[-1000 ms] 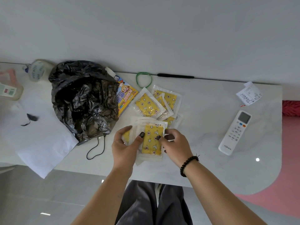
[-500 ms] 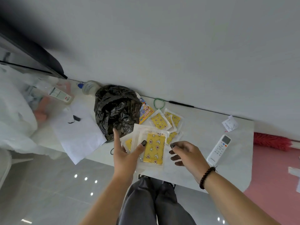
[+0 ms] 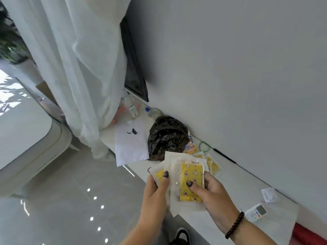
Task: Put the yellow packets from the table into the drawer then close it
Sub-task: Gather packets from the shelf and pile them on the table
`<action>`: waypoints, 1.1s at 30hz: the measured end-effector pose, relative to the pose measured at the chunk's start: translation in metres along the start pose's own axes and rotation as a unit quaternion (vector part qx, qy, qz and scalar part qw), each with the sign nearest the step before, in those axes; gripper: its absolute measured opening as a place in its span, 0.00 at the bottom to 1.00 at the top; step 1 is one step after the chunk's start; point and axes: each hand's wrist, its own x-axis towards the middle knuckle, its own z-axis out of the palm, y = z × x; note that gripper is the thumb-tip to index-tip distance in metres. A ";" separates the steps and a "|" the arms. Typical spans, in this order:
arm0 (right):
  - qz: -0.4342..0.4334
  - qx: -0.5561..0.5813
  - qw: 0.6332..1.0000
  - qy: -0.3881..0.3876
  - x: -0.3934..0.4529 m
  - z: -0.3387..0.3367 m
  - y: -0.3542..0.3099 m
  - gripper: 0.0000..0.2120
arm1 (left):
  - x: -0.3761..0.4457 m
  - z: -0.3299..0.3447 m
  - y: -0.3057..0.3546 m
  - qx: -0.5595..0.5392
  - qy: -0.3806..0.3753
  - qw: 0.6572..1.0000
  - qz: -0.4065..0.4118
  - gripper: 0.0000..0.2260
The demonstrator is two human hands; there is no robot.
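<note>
A fanned stack of yellow packets (image 3: 190, 175) in clear wrappers is lifted off the white table (image 3: 235, 190), near its front edge. My left hand (image 3: 156, 189) grips the stack's left side, thumb on top. My right hand (image 3: 212, 193) grips its right side, thumb pressed on the front yellow packet. More yellow packets (image 3: 213, 165) lie on the table just behind the stack, partly hidden by it. No drawer shows in the view.
A crumpled black plastic bag (image 3: 167, 137), a white sheet (image 3: 131, 142), a colourful packet (image 3: 190, 147) and a green band (image 3: 204, 146) lie left of the packets. A white remote (image 3: 255, 212) and a receipt (image 3: 269, 194) lie to the right. A white curtain (image 3: 79, 68) hangs at left.
The stack of packets has come up off the table. My right hand, apart from it half a second ago, now grips it too. The view has swung left toward the curtain.
</note>
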 end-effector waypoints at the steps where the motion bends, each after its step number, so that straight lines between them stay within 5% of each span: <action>1: -0.004 -0.008 1.000 -0.010 -0.003 0.002 -0.003 0.12 | -0.008 -0.004 0.003 0.001 0.009 1.000 0.006 0.10; 14: -0.035 -0.093 0.983 -0.156 -0.016 0.113 -0.047 0.11 | -0.061 -0.115 0.058 -0.003 0.087 0.992 0.086 0.08; 26: -0.061 -0.234 0.938 -0.250 -0.020 0.358 -0.017 0.10 | -0.073 -0.320 0.127 -0.027 0.147 0.983 0.110 0.05; 33: -0.041 -0.250 0.924 -0.285 -0.019 0.492 0.014 0.09 | -0.059 -0.442 0.144 0.001 0.253 0.963 0.088 0.05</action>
